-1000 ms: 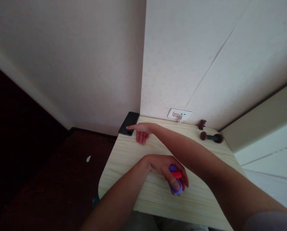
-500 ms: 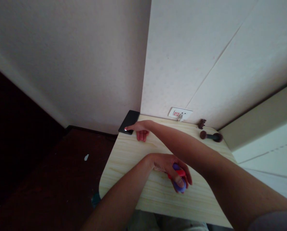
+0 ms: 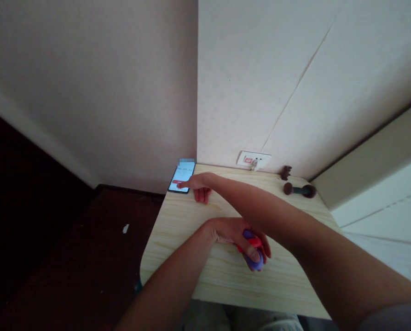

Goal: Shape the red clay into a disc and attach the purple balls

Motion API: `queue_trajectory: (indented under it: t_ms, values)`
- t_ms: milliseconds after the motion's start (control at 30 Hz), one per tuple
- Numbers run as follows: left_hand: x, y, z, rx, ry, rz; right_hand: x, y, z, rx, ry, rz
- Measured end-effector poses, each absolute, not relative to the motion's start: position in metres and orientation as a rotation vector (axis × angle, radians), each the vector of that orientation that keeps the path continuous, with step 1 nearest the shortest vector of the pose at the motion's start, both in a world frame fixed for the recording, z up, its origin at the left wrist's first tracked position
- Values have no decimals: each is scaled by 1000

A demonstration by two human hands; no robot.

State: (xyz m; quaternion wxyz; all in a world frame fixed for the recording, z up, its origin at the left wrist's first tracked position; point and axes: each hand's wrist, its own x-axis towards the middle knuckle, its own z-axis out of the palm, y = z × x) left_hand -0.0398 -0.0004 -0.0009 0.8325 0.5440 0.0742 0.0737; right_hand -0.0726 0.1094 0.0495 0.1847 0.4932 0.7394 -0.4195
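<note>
My left hand (image 3: pixel 241 236) is closed around a purple-and-red rounded object (image 3: pixel 257 264), low over the front middle of the light wooden tabletop. Its fingers wrap over the object and hide part of it, so I cannot tell its kind. My right arm crosses above my left hand. At the far left corner of the tabletop lies a phone (image 3: pixel 185 171), its screen lit with a pale display and a red bar near the bottom. One outstretched digit of my right hand (image 3: pixel 197 183) touches the lower part of that screen, while the other fingers curl down by the tabletop, holding nothing.
The pale wooden table (image 3: pixel 177 230) meets the wall at the back. A wall socket (image 3: pixel 254 159) holds a plug. To the right rear are a small brown figurine (image 3: pixel 286 172) and a dumbbell-shaped object (image 3: pixel 299 190). A white scrap (image 3: pixel 125 228) lies on the dark floor.
The phone's screen has gone from black to lit. Both hands keep nearly the same place, with the right digit still at the phone. The view has shifted slightly.
</note>
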Motion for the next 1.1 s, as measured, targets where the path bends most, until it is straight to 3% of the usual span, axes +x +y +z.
queue_trajectory:
  t_ms: [67, 200, 300, 400, 467, 567, 700, 1100]
  values:
    - [-41, -1, 1, 1148, 174, 211, -61, 112, 57, 1383, 2022, -1266]
    - [-39, -1, -1, 958, 288, 458, -1, 112, 67, 1504, 1903, -1902]
    - [-33, 6, -3, 698, 400, 795, 64, 95, 58, 1953, 2155, -2237]
    - [-29, 15, -3, 455, 530, 1119, 112, 65, 40, 2157, 2497, -2352]
    - [-29, 20, -2, 352, 599, 1213, 127, 44, 28, 2017, 2815, -2219]
    - [-32, 21, -3, 314, 644, 1287, 130, 23, 17, 1684, 3295, -1741]
    - [-37, 16, -6, 486, 695, 1313, 126, 15, 9, 1406, 3573, -1260]
    - [-33, 9, -4, 757, 822, 1196, 139, 11, -2, 1520, 3548, -1405]
